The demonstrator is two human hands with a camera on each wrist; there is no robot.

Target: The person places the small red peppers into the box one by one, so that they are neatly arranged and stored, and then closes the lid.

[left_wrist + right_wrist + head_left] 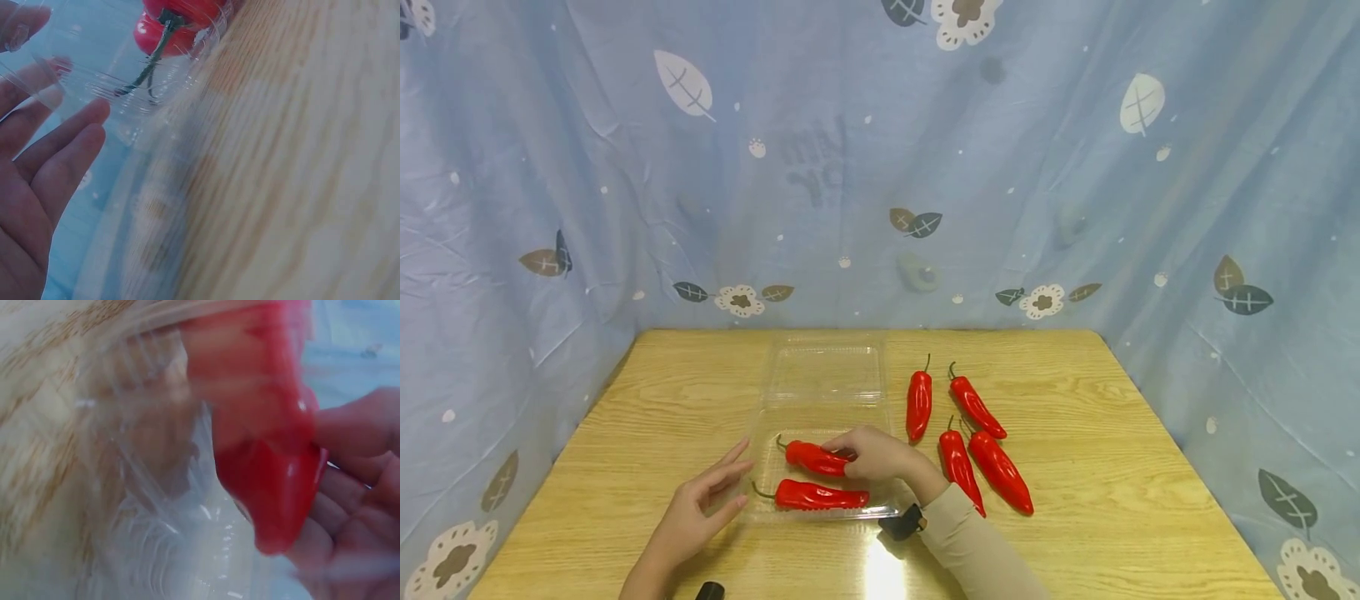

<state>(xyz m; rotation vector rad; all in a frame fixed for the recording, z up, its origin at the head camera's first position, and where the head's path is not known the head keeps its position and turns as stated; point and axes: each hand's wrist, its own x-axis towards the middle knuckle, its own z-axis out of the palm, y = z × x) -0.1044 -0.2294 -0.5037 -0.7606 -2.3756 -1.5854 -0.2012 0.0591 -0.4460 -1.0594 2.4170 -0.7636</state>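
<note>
A clear plastic clamshell box (820, 419) lies on the table, its lid (827, 372) folded back away from me. My right hand (874, 454) grips a red pepper (811, 458) inside the box; its green stem points left. In the right wrist view, thumb and fingers are around that pepper (269, 475), partly seen through the clear wall. A second red pepper (822, 496) lies along the near side of the box, stem also to the left. My left hand (696, 510) is by the box's left edge, fingers spread and loosely bent, holding nothing.
Several more red peppers lie loose right of the box, among them an upright one (919, 407) and a slanted one (1002, 472). A dark band (902, 523) is on the right wrist. A patterned blue curtain (880, 167) borders the wooden table (1112, 467).
</note>
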